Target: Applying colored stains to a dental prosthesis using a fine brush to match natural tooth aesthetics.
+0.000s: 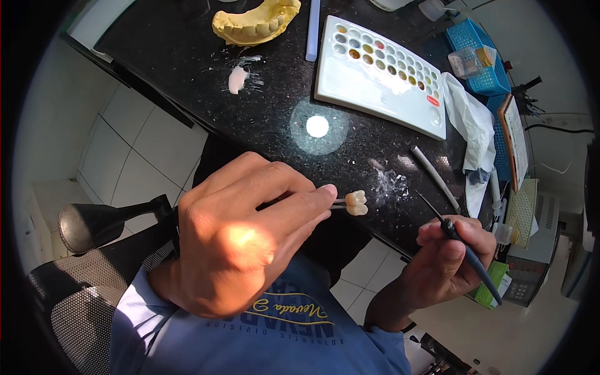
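My left hand [250, 228] is closed, its thumb and fingers pinching thin metal tweezers [338, 205]. Most of the tweezers is hidden by the fingers; only two slim prongs show. At the prong tips sits a small piece of tooth-coloured dental crowns [355, 203], over the table's near edge. My right hand [451, 259] grips a fine-pointed brush [480, 269] with a dark blue-grey handle, pen-fashion. Its tip points up and left toward the crowns and stays apart from them. White powder smears [392, 185] lie on the black table just beyond.
A white palette [350, 87] with several coloured wells lies on the black speckled table. Behind are a yellow dental cast [253, 25], a blue stick [313, 31] and a pinkish blob [237, 80]. A grey rod [435, 179], white tissue [465, 115] and blue basket [487, 81] are at right.
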A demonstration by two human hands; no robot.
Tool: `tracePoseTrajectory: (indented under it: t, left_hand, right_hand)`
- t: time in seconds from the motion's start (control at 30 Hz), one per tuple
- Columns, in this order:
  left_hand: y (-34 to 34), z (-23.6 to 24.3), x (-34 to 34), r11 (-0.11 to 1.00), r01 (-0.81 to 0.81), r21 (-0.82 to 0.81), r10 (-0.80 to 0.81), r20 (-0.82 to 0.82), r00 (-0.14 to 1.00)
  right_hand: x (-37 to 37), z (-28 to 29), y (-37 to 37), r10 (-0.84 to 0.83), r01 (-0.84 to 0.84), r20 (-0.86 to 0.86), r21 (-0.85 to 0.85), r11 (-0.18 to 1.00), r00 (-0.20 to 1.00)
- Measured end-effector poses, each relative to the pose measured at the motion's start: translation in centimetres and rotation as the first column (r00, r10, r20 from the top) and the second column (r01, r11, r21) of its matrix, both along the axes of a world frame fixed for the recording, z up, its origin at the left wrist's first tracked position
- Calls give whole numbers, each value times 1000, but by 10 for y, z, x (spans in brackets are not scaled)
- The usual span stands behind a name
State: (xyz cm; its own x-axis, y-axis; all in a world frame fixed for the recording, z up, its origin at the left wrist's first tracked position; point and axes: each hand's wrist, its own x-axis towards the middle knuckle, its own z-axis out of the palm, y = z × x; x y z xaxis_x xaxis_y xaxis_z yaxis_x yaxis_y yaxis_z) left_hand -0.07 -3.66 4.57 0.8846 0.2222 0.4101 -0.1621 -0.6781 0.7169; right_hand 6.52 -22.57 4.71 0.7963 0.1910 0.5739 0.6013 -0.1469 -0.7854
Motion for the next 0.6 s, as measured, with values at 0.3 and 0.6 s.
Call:
tracePoseTrajectory:
  t: [0.3, 0.6]
  left_hand:
    - [-1, -46, -2, 700, 144, -700, -107, 96, 990]
    - [2, -49, -4, 401, 135, -906, -148, 81, 986]
  right_hand:
    - [1, 1, -1, -5, 5, 45, 16, 1000, 999]
    - [-1, -1, -5, 18, -19, 45, 2, 1000, 999]
